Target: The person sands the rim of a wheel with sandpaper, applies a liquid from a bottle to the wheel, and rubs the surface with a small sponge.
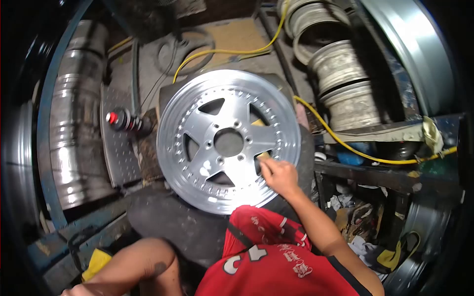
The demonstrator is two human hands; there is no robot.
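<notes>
A silver alloy wheel (200, 138) lies face up on a dark padded surface (168, 217) in front of me. It has star-like spokes, a round centre hole and a ring of small bolts near the rim. My right hand (280, 176) is closed at a lower right spoke opening, pinching a small tan piece of what looks like sandpaper (264, 155). Most of that piece is hidden by my fingers. At the bottom left edge, only part of what seems to be my left hand (74, 291) shows, apart from the wheel, its fingers cut off by the frame.
A black bottle-shaped item with a red tip (113, 117) is left of the wheel. Stacked metal rims stand at left (79, 123) and right (345, 74). A yellow hose (340, 135) runs behind the wheel and along the right. Beyond lies a steering wheel (200, 61).
</notes>
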